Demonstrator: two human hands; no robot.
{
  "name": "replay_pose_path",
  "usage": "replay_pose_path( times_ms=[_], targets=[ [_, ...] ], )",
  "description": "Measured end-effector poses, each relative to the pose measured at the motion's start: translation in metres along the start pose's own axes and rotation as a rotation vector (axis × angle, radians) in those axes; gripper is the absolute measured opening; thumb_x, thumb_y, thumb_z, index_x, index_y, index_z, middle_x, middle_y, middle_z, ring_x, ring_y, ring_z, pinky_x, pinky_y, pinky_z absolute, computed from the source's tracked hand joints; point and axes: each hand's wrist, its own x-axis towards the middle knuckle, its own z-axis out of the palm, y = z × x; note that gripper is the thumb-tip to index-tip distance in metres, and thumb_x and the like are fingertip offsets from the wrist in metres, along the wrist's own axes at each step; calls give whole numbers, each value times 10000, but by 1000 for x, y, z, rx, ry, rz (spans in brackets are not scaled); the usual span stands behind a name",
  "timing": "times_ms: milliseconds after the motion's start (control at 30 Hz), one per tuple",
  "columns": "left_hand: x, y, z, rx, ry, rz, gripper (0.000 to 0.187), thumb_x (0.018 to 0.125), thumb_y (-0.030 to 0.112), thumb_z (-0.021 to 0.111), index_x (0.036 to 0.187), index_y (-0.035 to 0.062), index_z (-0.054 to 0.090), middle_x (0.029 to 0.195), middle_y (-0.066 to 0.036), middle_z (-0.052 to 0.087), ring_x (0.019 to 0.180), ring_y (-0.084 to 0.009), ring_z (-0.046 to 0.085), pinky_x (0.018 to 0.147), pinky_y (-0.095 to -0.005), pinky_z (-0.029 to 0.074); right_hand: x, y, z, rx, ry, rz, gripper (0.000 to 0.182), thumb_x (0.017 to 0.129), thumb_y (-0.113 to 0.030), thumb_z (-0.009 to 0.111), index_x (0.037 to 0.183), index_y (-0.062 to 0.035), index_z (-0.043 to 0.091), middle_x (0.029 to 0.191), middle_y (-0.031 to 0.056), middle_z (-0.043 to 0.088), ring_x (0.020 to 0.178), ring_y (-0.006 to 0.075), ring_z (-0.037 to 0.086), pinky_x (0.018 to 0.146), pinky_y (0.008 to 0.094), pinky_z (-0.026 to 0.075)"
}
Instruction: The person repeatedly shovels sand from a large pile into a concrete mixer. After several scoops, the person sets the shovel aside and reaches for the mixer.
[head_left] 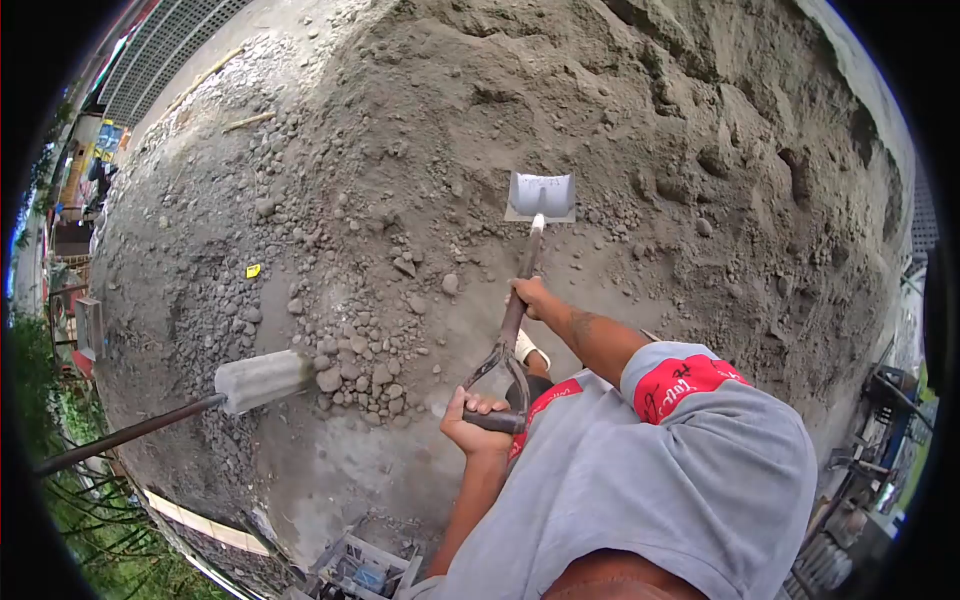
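A shovel with a pale metal blade (542, 190) reaches away from me, its blade against the foot of a bank of grey-brown sand (480, 120). My left hand (475, 424) is wrapped around the grip of its D-shaped handle, close to my body. Further along, my right hand (530, 297) is closed around the shaft (513, 320). The blade's inner face is turned up, and I see no heap of sand in it. Part of one shoe (530, 348) shows beside the shaft.
Another shovel's blade (262, 382) comes in from the left beside a cluster of loose stones (365, 375); its holder is out of view. A small yellow scrap (253, 271) lies on the gravel. A frame-like object (362, 566) stands at the bottom edge. Equipment (880, 420) lines the right edge.
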Motion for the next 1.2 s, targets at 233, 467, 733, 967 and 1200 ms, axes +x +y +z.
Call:
replay_pose_path(
  times_ms=[233,467,733,967,1200],
  targets=[
    [189,-67,151,81,-56,-13,283,816,241,524,611,128,367,508,21,360,427,-102,385,427,-266,355,-48,-118,-14,-148,-235,159,262,915,-264,374,794,-86,524,669,-17,546,550,119,535,553,306,479],
    [231,-56,226,69,-32,57,349,816,267,540,567,133,337,492,16,362,386,-107,347,392,-258,327,4,-180,20,229,-224,89,208,909,-203,375,823,-46,481,640,26,534,547,154,542,570,306,486],
    [342,-77,153,341,294,148,130,672,75,497,591,81,396,539,-24,408,407,-148,399,397,-296,357,142,-111,0,-1068,-117,-477,433,904,-364,359,1129,-26,509,1061,171,566,928,239,574,786,338,450],
    [378,-58,84,340,266,87,110,676,92,510,635,94,407,562,-13,409,425,-144,402,427,-309,369,154,-166,-36,-762,-110,-74,583,858,-522,391,1006,14,566,833,111,587,689,203,556,581,317,454],
    [439,-21,0,462,724,1,138,681,78,589,674,62,452,565,-19,421,407,-154,390,421,-312,352,306,-167,-79,-869,68,-304,622,689,-517,641,887,71,595,800,142,609,666,218,554,606,350,436]
  ],
)
